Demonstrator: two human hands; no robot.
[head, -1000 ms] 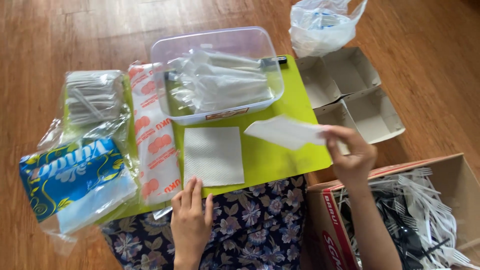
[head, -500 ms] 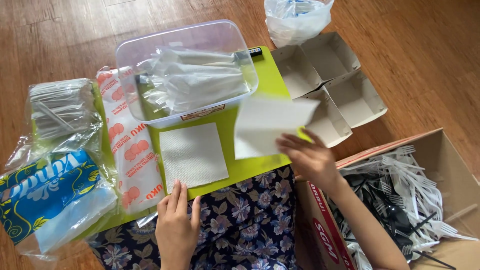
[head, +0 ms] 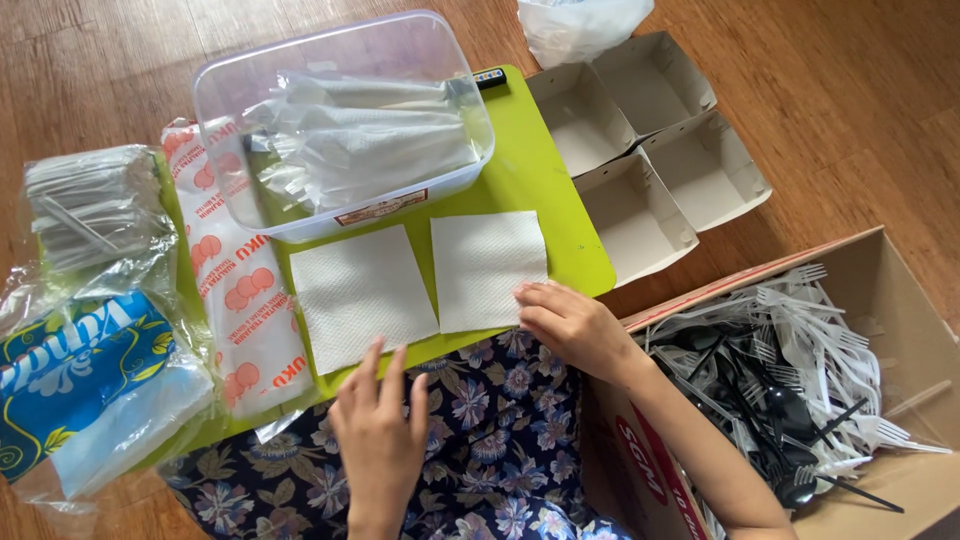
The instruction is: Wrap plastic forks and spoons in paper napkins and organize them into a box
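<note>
Two white paper napkins lie flat side by side on a lime-green board [head: 540, 180]. My right hand [head: 570, 325] rests its fingertips on the lower right corner of the right napkin [head: 487, 265]. My left hand [head: 380, 430] lies flat with fingers apart over my floral-clothed lap, its fingertips at the near edge of the left napkin [head: 360, 295]. Neither hand grips anything.
A clear plastic tub [head: 340, 130] of wrapped cutlery stands at the board's far side. Left are a napkin pack [head: 240, 290], a bag of straws [head: 95, 210] and a blue tissue pack [head: 85, 385]. White paper boxes [head: 650, 150] and a cardboard box of plastic forks [head: 800, 370] sit right.
My right hand carried the second napkin down from the air and laid it flat on the board beside the first. The left hand stayed near the board's edge.
</note>
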